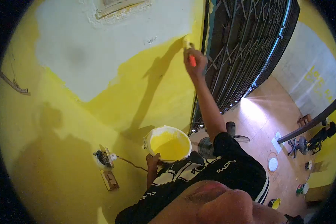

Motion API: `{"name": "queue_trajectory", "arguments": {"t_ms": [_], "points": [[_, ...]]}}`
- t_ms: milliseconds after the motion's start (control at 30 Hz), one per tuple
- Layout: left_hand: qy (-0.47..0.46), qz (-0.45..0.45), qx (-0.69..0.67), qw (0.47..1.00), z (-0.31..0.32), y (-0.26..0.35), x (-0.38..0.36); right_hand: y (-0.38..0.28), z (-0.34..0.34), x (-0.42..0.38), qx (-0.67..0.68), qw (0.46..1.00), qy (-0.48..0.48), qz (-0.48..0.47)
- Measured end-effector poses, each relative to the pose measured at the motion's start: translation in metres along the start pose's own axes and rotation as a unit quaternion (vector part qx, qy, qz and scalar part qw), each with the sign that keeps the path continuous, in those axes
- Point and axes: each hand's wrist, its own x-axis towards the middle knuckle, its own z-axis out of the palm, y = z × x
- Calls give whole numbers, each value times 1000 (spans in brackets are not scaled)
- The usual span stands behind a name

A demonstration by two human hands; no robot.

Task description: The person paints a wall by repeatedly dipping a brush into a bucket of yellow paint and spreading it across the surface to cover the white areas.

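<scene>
"What are the hands doing?"

"The right hand (198, 64) is curled tight round a brush (187, 40), up at the wall (74, 41). Lower down, the left hand (152, 160) is bent round the rim of a white bucket (148, 143) of yellow paint (170, 145)."

"How should they do it?"

"I'd brush slow and light, and hold the bucket level."

"Anything in the way?"

"The dark folding gate (231, 56) is just right of the brush hand, so careful there! A wall plug (113, 156) with a cord (130, 163) is left of the bucket hand. Don't drip on it."
</scene>
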Motion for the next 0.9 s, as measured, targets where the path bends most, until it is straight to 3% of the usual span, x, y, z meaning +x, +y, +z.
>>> {"name": "queue_trajectory", "arguments": {"t_ms": [133, 233, 333, 367, 467, 533, 600, 667, 700, 767, 800, 867, 900], "points": [[-44, 32, -52, 997, 6, -7, 3, -20, 2, -2, 74, 996, -32, -27], [-37, 26, 10, 999, 11, -1, 3, 9, -13, 0, 111, 990, -83, -24], [-33, 31, -1, 999, 6, -20, 17, 72, -25, 0, 63, 995, 8, 75], [-31, 30, 0, 999, 4, -17, 12, 75, -37, 6, -18, 997, -22, 66], [-17, 59, 1, 998, 3, -10, 1, 62, -43, 21, -12, 998, 13, 55], [-16, 16, -24, 999, 1, -9, 0, 73, -37, 11, -28, 996, 14, 81], [-1, 36, 6, 999, -5, -15, 6, 61, -21, -1, -17, 994, 95, 45], [14, 54, 42, 998, -6, -19, 5, 37, -1, -19, 99, 995, 12, 11], [8, 59, 15, 998, -5, -17, 4, 1, 5, -15, 3, 1000, -20, 7], [-1, 65, -6, 998, -1, -3, -4, -22, 26, -26, 68, 998, 6, -5], [12, 38, 18, 999, 4, 9, -12, -29, 23, -27, 25, 997, -77, -16], [24, 10, 43, 999, 7, 15, -14, -52, 11, -17, 53, 986, -146, -53], [12, 16, 58, 998, 8, 14, -8, -32, 14, -20, 79, 987, -122, -66]]}}
